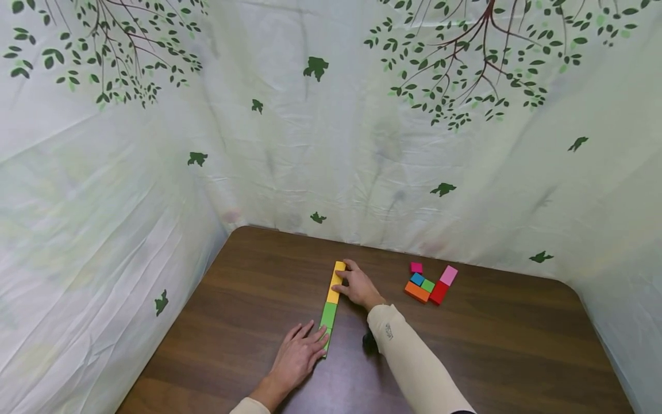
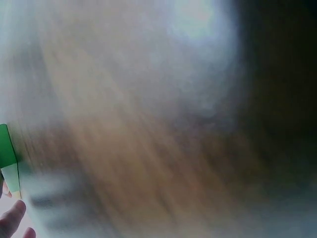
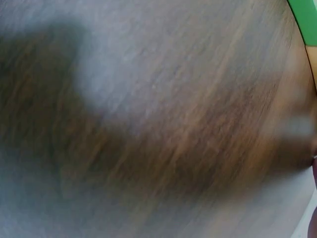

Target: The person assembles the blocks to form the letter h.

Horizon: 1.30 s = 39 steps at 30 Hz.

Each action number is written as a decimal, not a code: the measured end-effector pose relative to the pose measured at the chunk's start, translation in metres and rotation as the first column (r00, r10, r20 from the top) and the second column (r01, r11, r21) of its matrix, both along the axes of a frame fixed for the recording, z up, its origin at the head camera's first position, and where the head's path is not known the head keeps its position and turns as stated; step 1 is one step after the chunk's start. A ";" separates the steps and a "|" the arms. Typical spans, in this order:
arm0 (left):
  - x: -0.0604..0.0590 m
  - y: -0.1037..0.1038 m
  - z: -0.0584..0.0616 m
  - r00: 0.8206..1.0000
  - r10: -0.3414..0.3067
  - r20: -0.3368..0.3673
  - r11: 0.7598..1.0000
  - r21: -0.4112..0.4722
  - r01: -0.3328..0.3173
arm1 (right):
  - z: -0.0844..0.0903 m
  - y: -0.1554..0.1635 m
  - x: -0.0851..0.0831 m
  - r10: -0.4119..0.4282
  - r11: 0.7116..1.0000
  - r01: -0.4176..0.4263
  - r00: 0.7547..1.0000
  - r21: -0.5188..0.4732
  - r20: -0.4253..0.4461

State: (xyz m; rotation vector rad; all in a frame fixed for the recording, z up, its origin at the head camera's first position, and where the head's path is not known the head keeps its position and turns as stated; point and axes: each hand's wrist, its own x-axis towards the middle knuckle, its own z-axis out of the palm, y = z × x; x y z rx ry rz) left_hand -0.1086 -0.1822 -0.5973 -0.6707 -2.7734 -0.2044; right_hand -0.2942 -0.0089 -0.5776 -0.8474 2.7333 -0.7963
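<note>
A line of blocks lies on the brown table (image 1: 465, 345): yellow blocks (image 1: 335, 282) at the far end, green blocks (image 1: 328, 319) at the near end. My right hand (image 1: 357, 286) lies with fingers on the yellow blocks from the right. My left hand (image 1: 300, 353) lies flat on the table, fingertips touching the near green block. In the left wrist view a green block edge (image 2: 7, 148) and fingertips (image 2: 12, 220) show at the left; the rest is blurred wood. The right wrist view shows blurred wood and a green corner (image 3: 304, 15).
A cluster of loose blocks sits to the right: orange (image 1: 416, 292), red (image 1: 438, 292), pink (image 1: 448, 275), blue (image 1: 416, 279), green (image 1: 427, 284) and magenta (image 1: 416, 267). A leaf-printed curtain (image 1: 331, 144) surrounds the table on the far and left sides.
</note>
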 end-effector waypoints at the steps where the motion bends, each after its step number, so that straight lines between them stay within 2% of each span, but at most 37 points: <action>1: 0.000 0.000 0.000 1.000 0.001 -0.002 1.000 -0.002 -0.001 | 0.000 0.001 0.000 0.000 1.000 0.000 1.000 -0.005 0.003; 7: 0.000 0.000 0.000 0.999 -0.002 -0.043 1.000 0.016 0.003 | 0.003 0.010 -0.001 -0.004 0.998 0.004 1.000 -0.056 0.002; 12: -0.001 0.004 -0.002 0.998 -0.017 -0.067 0.999 0.036 0.019 | 0.006 0.031 0.003 -0.067 0.989 0.068 0.998 -0.133 0.008; 19: 0.001 0.005 -0.004 0.997 0.012 -0.073 0.998 0.065 -0.007 | 0.014 0.062 0.008 -0.122 0.975 0.114 0.992 -0.190 -0.028; 28: 0.000 0.004 -0.003 0.998 0.018 -0.056 0.998 0.068 -0.014 | 0.008 0.113 0.015 -0.120 0.988 0.101 0.977 -0.114 -0.178; 33: -0.001 0.004 -0.003 0.997 0.003 -0.083 0.997 0.079 0.004 | 0.002 0.144 0.023 -0.159 0.986 0.141 0.954 -0.088 -0.255; 39: -0.003 0.006 -0.004 0.996 -0.005 -0.086 0.996 0.086 0.013 | -0.004 0.171 0.032 -0.155 0.988 0.142 0.931 -0.065 -0.331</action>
